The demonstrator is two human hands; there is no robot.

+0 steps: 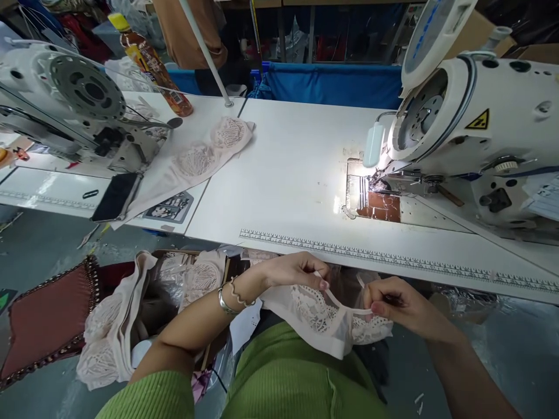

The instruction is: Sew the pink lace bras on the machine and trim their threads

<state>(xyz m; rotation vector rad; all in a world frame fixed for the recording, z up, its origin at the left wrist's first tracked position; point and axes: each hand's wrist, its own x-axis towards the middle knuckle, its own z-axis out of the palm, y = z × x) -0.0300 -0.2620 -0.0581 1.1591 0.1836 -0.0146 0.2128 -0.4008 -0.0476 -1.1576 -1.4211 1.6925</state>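
A pale pink lace bra (318,308) hangs over my lap, just below the front edge of the white sewing table (288,169). Its narrow top edging is pinched by my left hand (301,270) on one side, a bracelet round that wrist. On the other side my right hand (393,299) grips the same edging, fingers curled, so the strip between both hands is pulled fairly taut. Lace cups and a plain band sag beneath my fingers. At the right of the table, a white sewing machine (476,128) has its needle area lit.
Another lace bra (196,160) lies on the table's left part, beside a phone (117,198) and a drink bottle (151,64). A second sewing machine (74,99) stands far left. Stacked bras (116,326) hang by a brown cushion (50,317). A printed ruler (393,262) follows the front edge.
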